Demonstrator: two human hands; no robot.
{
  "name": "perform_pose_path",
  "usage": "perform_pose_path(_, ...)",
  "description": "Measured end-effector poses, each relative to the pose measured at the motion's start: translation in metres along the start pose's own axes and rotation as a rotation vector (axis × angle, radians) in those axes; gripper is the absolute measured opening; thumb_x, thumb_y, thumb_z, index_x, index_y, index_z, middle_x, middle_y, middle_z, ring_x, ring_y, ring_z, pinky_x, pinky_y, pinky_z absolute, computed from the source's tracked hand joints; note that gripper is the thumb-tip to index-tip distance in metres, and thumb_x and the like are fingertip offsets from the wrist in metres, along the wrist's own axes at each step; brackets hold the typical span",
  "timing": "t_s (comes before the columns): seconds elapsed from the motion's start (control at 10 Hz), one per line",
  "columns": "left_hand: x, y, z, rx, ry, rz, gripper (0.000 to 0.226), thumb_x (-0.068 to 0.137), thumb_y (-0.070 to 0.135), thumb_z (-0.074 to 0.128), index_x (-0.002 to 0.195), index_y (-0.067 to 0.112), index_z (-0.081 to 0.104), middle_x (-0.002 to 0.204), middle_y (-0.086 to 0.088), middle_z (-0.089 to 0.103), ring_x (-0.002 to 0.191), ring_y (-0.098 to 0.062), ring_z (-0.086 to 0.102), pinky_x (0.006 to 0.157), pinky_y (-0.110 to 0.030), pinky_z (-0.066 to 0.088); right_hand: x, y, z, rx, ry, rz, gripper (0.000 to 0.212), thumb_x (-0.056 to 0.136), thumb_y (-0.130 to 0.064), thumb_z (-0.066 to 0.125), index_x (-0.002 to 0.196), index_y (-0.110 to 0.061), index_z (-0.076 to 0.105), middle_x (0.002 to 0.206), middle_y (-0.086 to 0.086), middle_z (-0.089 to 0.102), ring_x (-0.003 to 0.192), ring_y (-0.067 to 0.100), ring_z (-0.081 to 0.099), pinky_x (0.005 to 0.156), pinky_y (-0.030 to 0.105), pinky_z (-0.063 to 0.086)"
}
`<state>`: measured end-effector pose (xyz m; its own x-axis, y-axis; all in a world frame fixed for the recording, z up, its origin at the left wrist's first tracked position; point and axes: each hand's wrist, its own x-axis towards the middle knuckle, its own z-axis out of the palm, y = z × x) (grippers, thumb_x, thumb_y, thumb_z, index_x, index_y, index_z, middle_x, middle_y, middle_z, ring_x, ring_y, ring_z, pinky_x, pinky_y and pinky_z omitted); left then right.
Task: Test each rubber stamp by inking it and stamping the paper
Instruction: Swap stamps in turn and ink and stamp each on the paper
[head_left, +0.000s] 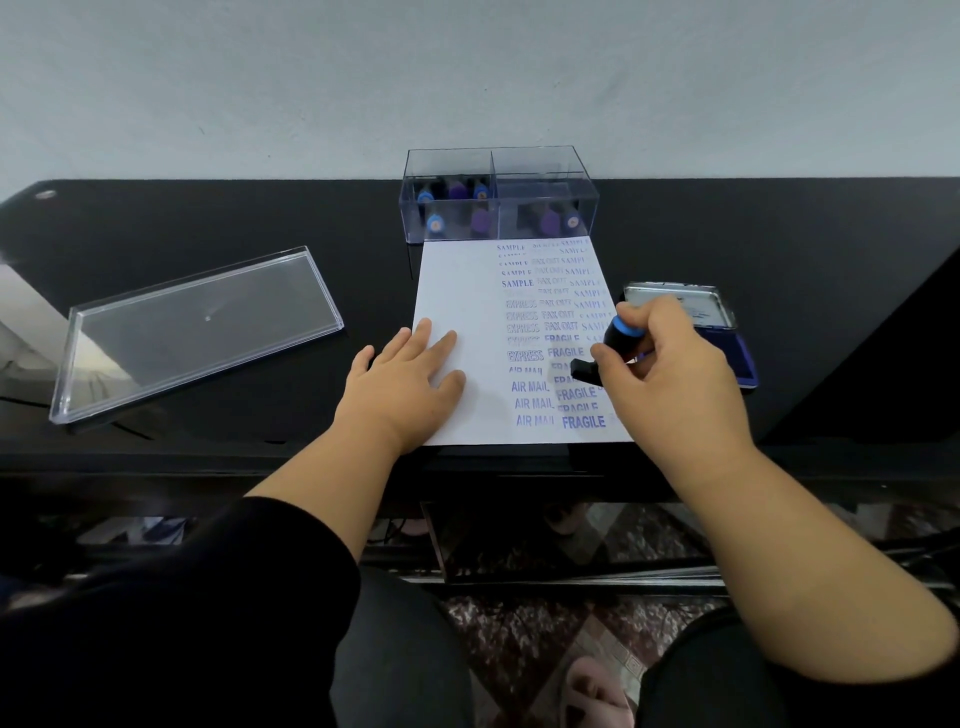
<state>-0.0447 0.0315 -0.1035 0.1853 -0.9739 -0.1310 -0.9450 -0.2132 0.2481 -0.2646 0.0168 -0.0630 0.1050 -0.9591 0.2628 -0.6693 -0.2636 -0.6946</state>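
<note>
Left hand (410, 382): we keep it spread flat, pressing the paper (470, 291) so it cannot slide.
Right hand (660, 364): we pinch the blue-capped rubber stamp (613, 343), tilted over the sheet's right margin; level it, then press straight down.
Paper: its near edge meets the desk (208, 421) front, and its left half is unprinted.
Ink pad (737, 358): open, just right of the sheet.
Clear stamp box (498, 197): touching the far edge, stamps inside.
Lid (197, 327): well left.

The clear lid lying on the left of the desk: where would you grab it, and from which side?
Grip the lid by its long near rim, coming from the front edge of the desk. It lies flat with its raised rim upward, so a thumb can hook inside. That is my judgement; the left hand is nearest.
</note>
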Motion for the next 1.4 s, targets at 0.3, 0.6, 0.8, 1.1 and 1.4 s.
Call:
perform_pose_path(0.3, 0.000, 0.000, 0.000, -0.007, -0.001, 0.000, 0.052, 0.100, 0.046, 0.023, 0.150, 0.039, 0.011, 0.159, 0.012, -0.004, 0.146, -0.006, -0.004, 0.118, -0.036, -0.007, 0.007, 0.005, 0.002, -0.008, 0.026, -0.004, 0.024, 0.089, -0.026, 0.060, 0.112, -0.023, 0.053, 0.087, -0.018, 0.050, 0.068, 0.005, 0.050, 0.060, 0.023, 0.036)
perform_pose_path(0.6, 0.001, -0.001, 0.001, 0.001, 0.002, 0.005, 0.052, 0.100, 0.046, 0.022, 0.150, 0.039, 0.010, 0.159, 0.012, -0.004, 0.146, -0.007, -0.005, 0.118, -0.036, -0.007, 0.032, 0.027, -0.013, -0.094, 0.143, 0.087, 0.017, 0.091, -0.021, 0.055, 0.108, -0.021, 0.050, 0.106, -0.005, 0.064, 0.088, 0.020, 0.056, 0.066, 0.027, 0.034)
perform_pose_path(0.8, 0.001, -0.001, 0.000, -0.001, 0.000, 0.004, 0.052, 0.100, 0.046, 0.022, 0.150, 0.039, 0.010, 0.159, 0.012, -0.004, 0.146, -0.006, -0.005, 0.118, -0.035, -0.007, 0.035, 0.035, -0.017, -0.208, 0.147, 0.129, 0.021, 0.093, -0.019, 0.052, 0.113, -0.019, 0.050, 0.118, 0.004, 0.058, 0.092, 0.026, 0.052, 0.067, 0.029, 0.033)
perform_pose_path(1.1, 0.000, -0.001, 0.000, -0.002, -0.008, 0.006, 0.053, 0.100, 0.047, 0.021, 0.150, 0.039, 0.008, 0.159, 0.012, -0.006, 0.146, -0.006, -0.006, 0.118, -0.035, -0.007, 0.037, 0.035, -0.010, -0.268, 0.133, 0.162, 0.022, 0.095, -0.020, 0.049, 0.117, -0.018, 0.050, 0.106, 0.007, 0.057, 0.077, 0.022, 0.041, 0.065, 0.031, 0.033)
perform_pose_path(1.4, -0.001, 0.003, -0.003, 0.048, -0.049, -0.007, 0.053, 0.101, 0.046, 0.018, 0.151, 0.037, 0.003, 0.159, 0.009, -0.010, 0.146, -0.009, -0.007, 0.117, -0.038, -0.007, 0.058, 0.033, -0.003, -0.308, 0.109, 0.118, 0.017, 0.096, -0.018, 0.047, 0.113, -0.013, 0.049, 0.113, 0.009, 0.057, 0.087, 0.033, 0.054, 0.064, 0.033, 0.038)
